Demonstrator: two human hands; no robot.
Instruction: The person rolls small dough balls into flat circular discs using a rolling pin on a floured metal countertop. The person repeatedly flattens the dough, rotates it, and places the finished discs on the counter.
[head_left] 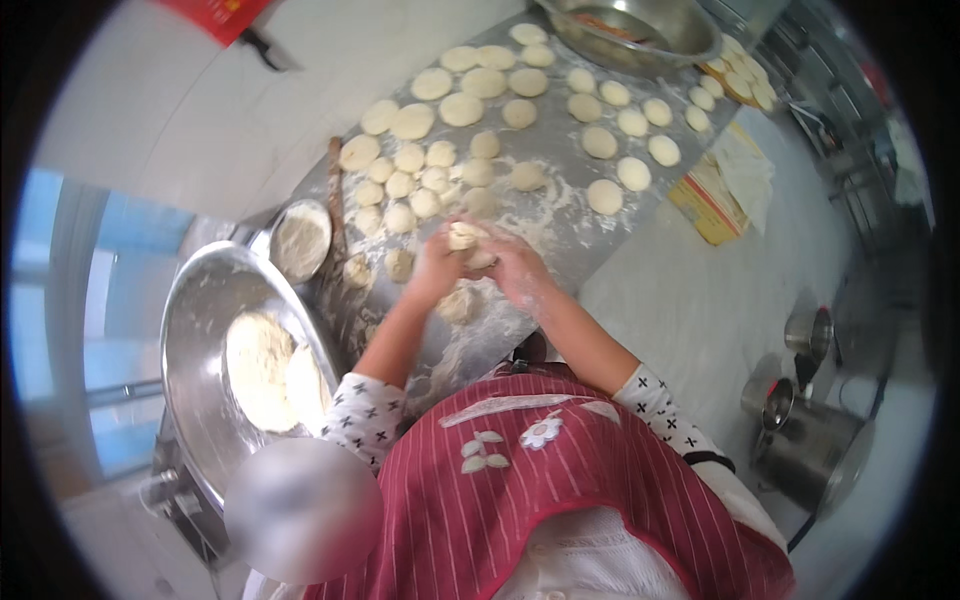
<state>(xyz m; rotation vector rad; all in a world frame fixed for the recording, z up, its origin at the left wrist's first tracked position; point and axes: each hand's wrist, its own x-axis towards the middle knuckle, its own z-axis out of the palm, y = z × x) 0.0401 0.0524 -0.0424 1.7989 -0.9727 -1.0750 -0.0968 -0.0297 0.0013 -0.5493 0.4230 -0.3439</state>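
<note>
My left hand and my right hand come together over the floured metal worktop. Between them they grip a piece of pale dough, fingers curled round it from both sides. Just below my hands, another lump of dough lies on the surface. Beyond my left hand, small dough balls sit close together. Farther off are several flattened dough rounds, with more dough rounds toward the far right.
At my left stands a large steel bowl holding a big dough mass. Beside it are a flour bowl and a wooden rolling pin. A metal basin occupies the far end. Right of the worktop lies a yellow-red package; steel pots stand farther right.
</note>
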